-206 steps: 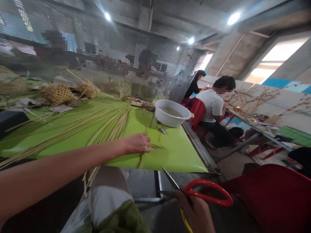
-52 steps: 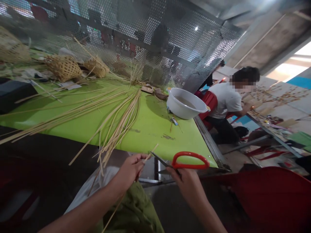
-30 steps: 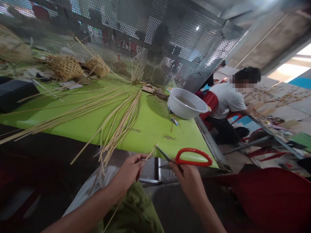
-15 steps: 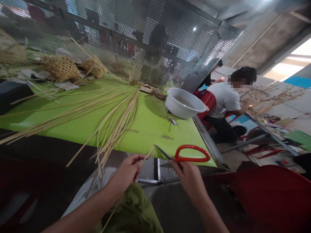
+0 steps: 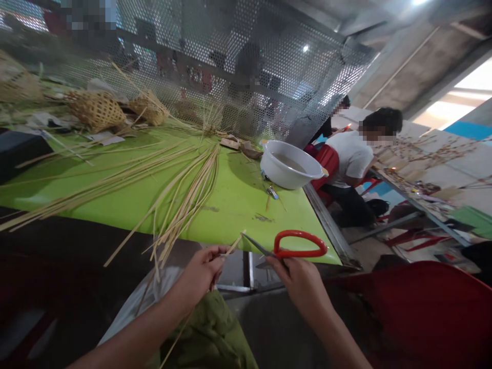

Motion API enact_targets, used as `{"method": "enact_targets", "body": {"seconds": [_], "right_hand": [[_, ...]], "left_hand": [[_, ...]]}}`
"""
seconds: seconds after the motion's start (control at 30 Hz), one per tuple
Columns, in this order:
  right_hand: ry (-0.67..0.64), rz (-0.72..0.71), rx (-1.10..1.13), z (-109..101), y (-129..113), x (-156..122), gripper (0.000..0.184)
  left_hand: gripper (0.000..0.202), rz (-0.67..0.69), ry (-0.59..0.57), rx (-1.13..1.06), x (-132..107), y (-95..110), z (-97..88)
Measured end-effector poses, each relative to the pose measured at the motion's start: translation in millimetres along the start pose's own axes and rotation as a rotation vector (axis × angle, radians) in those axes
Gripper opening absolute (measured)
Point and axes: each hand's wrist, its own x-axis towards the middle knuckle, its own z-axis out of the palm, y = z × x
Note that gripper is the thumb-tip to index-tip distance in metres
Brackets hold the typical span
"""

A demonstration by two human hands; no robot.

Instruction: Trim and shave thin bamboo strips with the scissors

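My left hand (image 5: 205,269) pinches a thin bamboo strip (image 5: 235,244) near its upper end, just in front of the table's edge. The strip's long tail hangs below the hand across my lap. In my right hand (image 5: 299,279) is a pair of scissors (image 5: 301,244) with red handles. Their blades are parted, and one blade tip is at the strip's end; whether it touches cannot be made out. Beyond my left hand, a bundle of bamboo strips (image 5: 192,197) lies on the green tabletop (image 5: 246,205), with ends hanging over the edge.
A white basin (image 5: 288,171) with liquid stands at the table's right side, beside a small cutter-like tool (image 5: 272,192). Woven baskets (image 5: 96,110) lie at the back left. A perforated metal screen (image 5: 230,66) borders the table. A person (image 5: 349,154) sits at right; a red chair (image 5: 430,307) is nearby.
The scissors and my right hand have shifted slightly left, with the blade tip closer to the strip's end. My left hand keeps its pinch in nearly the same place.
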Motion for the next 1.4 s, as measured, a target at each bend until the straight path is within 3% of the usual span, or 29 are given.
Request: {"method": "enact_targets", "body": {"seconds": [0.13,0.73,0.83,0.97,1.1,1.23,1.4], "right_hand": [[0.047,0.021,0.014,0,-3,0,0.05],[-0.006,-0.014,0.109,0,-10,-6,0.044],[-0.031,-0.054,0.15,2,-14,-8,0.042],[0.012,0.011,0.127,3,-14,-8,0.043],[-0.02,-0.057,0.227,4,-17,-10,0.034],[0.006,0.035,0.181,3,-17,-11,0.042],[-0.055,-0.03,0.248,2,-17,-13,0.037]], "left_hand": [[0.038,-0.027,0.02,-0.009,1,-2,1.1],[0.038,-0.004,-0.004,-0.011,6,-11,-1.1],[0.04,0.004,-0.019,-0.011,5,-10,0.0],[0.037,-0.002,0.003,-0.037,5,-7,1.3],[0.036,-0.038,-0.021,-0.04,3,-5,2.5],[0.034,-0.026,0.017,-0.06,0,-1,3.3],[0.035,-0.052,-0.013,-0.076,-2,1,3.1]]}}
